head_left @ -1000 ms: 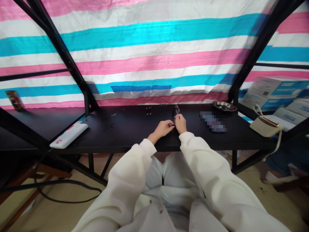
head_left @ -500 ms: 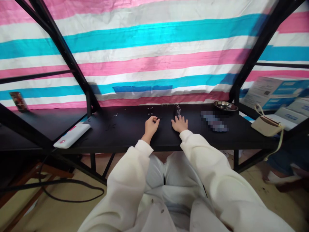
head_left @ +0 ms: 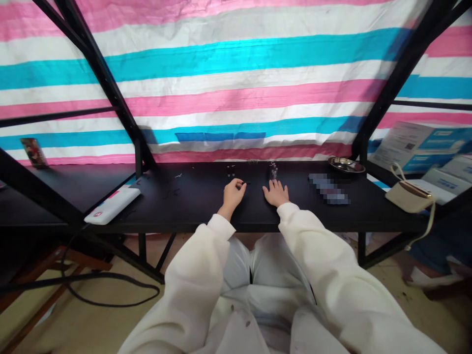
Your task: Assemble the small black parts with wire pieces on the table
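Observation:
My left hand (head_left: 233, 195) is over the black table (head_left: 199, 209), its thumb and fingers pinched on a thin dark piece (head_left: 247, 183) too small to name. Just beyond it lie several tiny pale bits (head_left: 230, 175). To the right, my right hand (head_left: 276, 193) rests palm down with its fingers spread. Right past its fingertips is a cluster of small grey translucent pieces (head_left: 274, 171). A row of small coiled-looking bits (head_left: 252, 161) sits at the table's back edge.
On the left lies a white device (head_left: 112, 205) with a cable. A blurred-out bluish object (head_left: 329, 189), a shiny metal dish (head_left: 347, 165) and a beige pouch (head_left: 409, 195) are to the right. Black frame posts (head_left: 138, 160) flank the table; a striped sheet (head_left: 236, 93) hangs behind.
The view has shifted slightly. My left hand keeps its pinch on the thin dark piece, and my right hand stays spread on the table in nearly the same place.

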The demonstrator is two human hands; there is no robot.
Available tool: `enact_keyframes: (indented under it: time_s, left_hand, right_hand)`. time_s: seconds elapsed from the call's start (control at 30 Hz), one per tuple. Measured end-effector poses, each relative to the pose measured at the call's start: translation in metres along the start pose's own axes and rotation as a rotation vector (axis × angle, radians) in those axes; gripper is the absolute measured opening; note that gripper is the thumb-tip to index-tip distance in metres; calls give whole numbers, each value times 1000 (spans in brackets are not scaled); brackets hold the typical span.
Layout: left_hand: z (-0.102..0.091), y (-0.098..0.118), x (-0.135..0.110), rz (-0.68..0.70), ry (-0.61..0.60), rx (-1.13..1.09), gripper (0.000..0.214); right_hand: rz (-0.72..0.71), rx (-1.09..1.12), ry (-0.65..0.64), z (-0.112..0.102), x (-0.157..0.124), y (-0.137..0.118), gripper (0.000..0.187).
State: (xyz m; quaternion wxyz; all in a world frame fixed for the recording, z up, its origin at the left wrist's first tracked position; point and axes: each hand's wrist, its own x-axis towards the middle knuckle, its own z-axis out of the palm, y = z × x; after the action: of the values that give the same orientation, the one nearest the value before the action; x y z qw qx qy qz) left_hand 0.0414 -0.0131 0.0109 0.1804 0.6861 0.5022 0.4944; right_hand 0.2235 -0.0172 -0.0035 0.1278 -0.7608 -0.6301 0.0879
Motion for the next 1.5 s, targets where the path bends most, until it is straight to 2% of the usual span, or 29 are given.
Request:
enact_keyframes:
  time_s: [0.2, 0.5, 0.7, 0.87, 1.23, 1.5]
  left_hand:
    - [2, -4, 3, -69, -17, -84, 19]
    - [0, 1, 4, -233, -12, -316, 23]
    - [1, 0, 5, -263, 3, -423, 24]
    - [2, 0, 6, -264, -7, -455, 23]
    - [0, 4, 4, -265, -23, -434, 22]
    - [0, -1, 5, -224, -95, -451, 29]
  right_hand:
    - [-101, 18, 21, 2, -10, 3, 57]
    - [-322, 87, 224, 2, -12, 3, 34]
    - [-534, 264, 427, -8, -22, -4, 21]
    - [-686, 414, 464, -15, -29, -8, 22]
    - [-668, 589, 454, -14, -28, -7, 25]
    - [-572, 711, 431, -15, -28, -5, 25]
